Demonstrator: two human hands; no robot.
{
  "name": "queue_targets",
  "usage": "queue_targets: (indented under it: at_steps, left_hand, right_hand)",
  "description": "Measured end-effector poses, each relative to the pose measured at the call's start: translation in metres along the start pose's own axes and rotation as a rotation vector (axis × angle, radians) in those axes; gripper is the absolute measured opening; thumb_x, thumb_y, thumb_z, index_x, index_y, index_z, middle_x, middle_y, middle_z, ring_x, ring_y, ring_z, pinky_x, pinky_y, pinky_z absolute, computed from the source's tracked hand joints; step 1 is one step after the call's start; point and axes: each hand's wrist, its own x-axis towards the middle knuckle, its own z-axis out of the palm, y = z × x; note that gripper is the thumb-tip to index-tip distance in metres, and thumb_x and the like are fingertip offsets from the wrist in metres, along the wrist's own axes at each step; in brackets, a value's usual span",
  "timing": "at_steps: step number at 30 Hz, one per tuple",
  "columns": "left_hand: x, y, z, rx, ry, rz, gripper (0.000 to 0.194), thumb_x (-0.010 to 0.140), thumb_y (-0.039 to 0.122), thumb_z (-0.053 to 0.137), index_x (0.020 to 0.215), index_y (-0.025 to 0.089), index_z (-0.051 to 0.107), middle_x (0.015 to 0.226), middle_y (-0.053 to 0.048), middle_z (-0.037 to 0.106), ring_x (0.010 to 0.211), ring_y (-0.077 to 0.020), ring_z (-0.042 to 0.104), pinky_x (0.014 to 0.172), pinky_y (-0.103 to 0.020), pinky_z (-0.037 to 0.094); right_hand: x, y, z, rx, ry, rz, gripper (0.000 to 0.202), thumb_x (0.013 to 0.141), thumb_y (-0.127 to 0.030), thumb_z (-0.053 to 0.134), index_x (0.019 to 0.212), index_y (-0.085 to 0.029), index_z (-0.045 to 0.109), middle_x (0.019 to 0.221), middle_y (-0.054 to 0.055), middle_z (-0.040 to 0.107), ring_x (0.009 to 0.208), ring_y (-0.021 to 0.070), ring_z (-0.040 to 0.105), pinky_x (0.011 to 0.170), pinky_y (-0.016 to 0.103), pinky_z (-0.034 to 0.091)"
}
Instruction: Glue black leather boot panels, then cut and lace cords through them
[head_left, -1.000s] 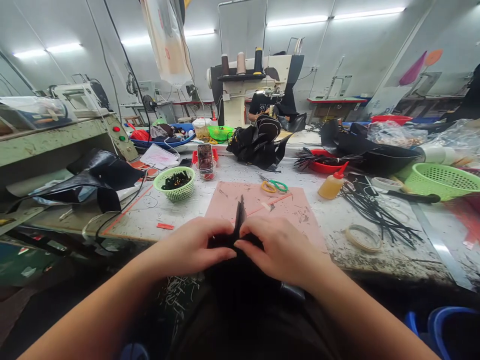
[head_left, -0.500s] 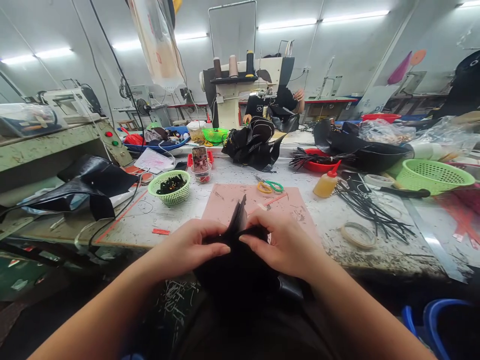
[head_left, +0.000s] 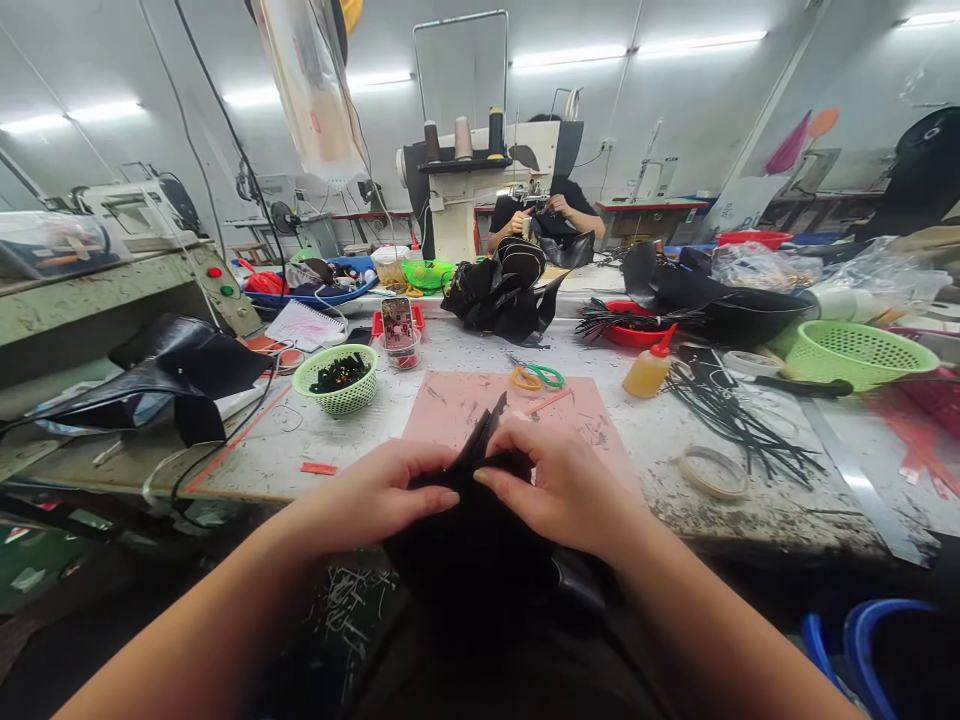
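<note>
1. Nearest, the black piece hangs down over the person's front, its upper part between the two hands; its lower end melts into dark clothing (where one stops and the other begins, I cannot tell).

2. The left hand and right hand each hold it in a narrow pinch, thumb on the near side, fingers curled over the far side; the thumb tips face each other, just apart.

3. Out of that gap rise the dark flaps of the same piece; their long axis runs away from the body and upward, leaning to the right; the left fingertips lie by their lower end, the right ones farther along, so the right hand is nearer their tips.

4. Beyond and beneath lies the pink board; the scissors rest near its far edge, ahead of the right hand, untouched.

5. Farthest, a co-worker's hands are at a sewing machine.
</note>
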Motion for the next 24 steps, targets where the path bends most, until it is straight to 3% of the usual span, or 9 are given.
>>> queue_targets:
  at_steps: [6, 14, 20, 24]
  left_hand:
    - [0.003, 0.006, -0.003, 0.165, -0.007, 0.063, 0.026, 0.076, 0.018, 0.054, 0.102, 0.02, 0.059, 0.101, 0.0, 0.064, 0.093, -0.0184, 0.055, 0.081, -0.024, 0.041]
    - [0.001, 0.011, -0.006, 0.051, 0.052, -0.027, 0.01, 0.076, 0.022, 0.054, 0.079, 0.018, 0.064, 0.073, 0.004, 0.064, 0.07, -0.0142, 0.056, 0.066, -0.022, 0.043]
    - [-0.004, 0.008, -0.003, -0.1, 0.036, -0.073, 0.026, 0.076, 0.023, 0.056, 0.101, 0.019, 0.059, 0.089, 0.001, 0.066, 0.077, -0.0157, 0.058, 0.068, -0.024, 0.046]
    - [-0.003, 0.006, -0.002, -0.135, 0.027, -0.066, 0.029, 0.077, 0.021, 0.056, 0.106, 0.019, 0.058, 0.089, 0.0, 0.066, 0.079, -0.0157, 0.058, 0.07, -0.024, 0.046]
  right_hand:
    - [0.0, -0.003, 0.003, -0.023, 0.007, -0.007, 0.005, 0.072, -0.016, 0.059, 0.071, -0.018, 0.054, 0.06, -0.002, 0.055, 0.053, 0.011, 0.049, 0.049, 0.022, 0.036]
    - [-0.005, 0.0, 0.005, 0.191, 0.116, 0.043, 0.008, 0.072, -0.021, 0.058, 0.072, -0.018, 0.05, 0.062, -0.002, 0.055, 0.054, 0.0103, 0.05, 0.049, 0.021, 0.042]
    - [-0.002, 0.003, 0.011, 0.26, 0.164, 0.034, 0.009, 0.075, -0.023, 0.054, 0.068, -0.018, 0.051, 0.059, -0.002, 0.055, 0.053, 0.0098, 0.05, 0.049, 0.021, 0.041]
    - [-0.002, 0.003, 0.015, 0.229, 0.227, 0.006, 0.01, 0.075, -0.022, 0.053, 0.066, -0.019, 0.049, 0.058, -0.001, 0.055, 0.051, 0.0098, 0.049, 0.047, 0.021, 0.04]
